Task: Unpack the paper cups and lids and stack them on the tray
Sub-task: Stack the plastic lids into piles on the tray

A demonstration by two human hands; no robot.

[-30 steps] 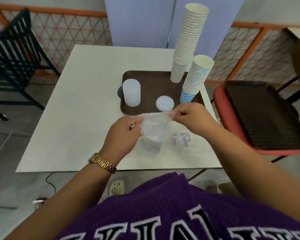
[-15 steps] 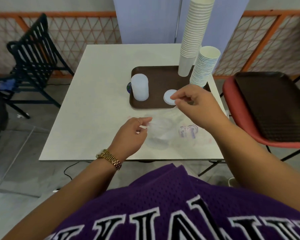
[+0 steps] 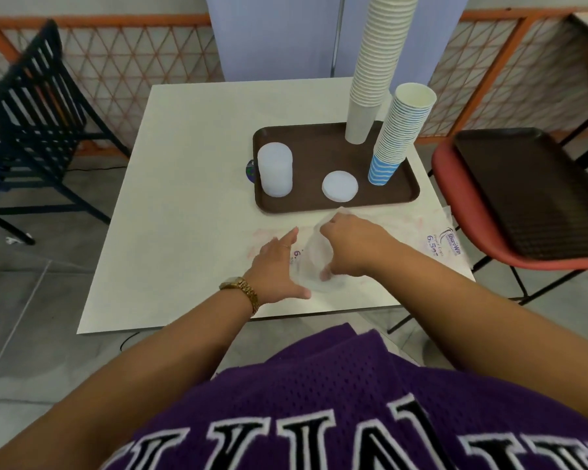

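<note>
Head view looks down on both hands meeting over a clear plastic sleeve of lids (image 3: 314, 266) near the front edge of the white table (image 3: 190, 184). The right hand (image 3: 350, 247) curls down over the sleeve with fingers bent around it, gripping the stack through the film. The left hand (image 3: 279, 269) lies flat and spread against the sleeve's left side, fingers extended, pressing rather than clasping; a gold watch (image 3: 240, 290) sits on that wrist.

Under and beside the hands lies flattened clear wrapping (image 3: 431, 239), printed in purple; "SaureWin" or similar and "6.5" can be read, the rest is too small. Another "6" shows just beside the left fingers.

Beyond the hands sits a brown tray (image 3: 319, 144). On it stand two cup stacks: a tall white stack (image 3: 374, 62) at the back, leaning and running out of the top of the picture, and a shorter blue-striped stack (image 3: 399, 137) on the right. Also on the tray are two lid piles: a tall translucent column (image 3: 275, 169) at the left and a low pile (image 3: 340, 186) near the front rim. A small dark round object (image 3: 250, 171) peeks out behind the tall column, off the tray's left edge.

Right of the table, a second brown tray (image 3: 523, 191) rests on a red chair (image 3: 455, 212). A black chair (image 3: 31, 110) stands at the left.
</note>
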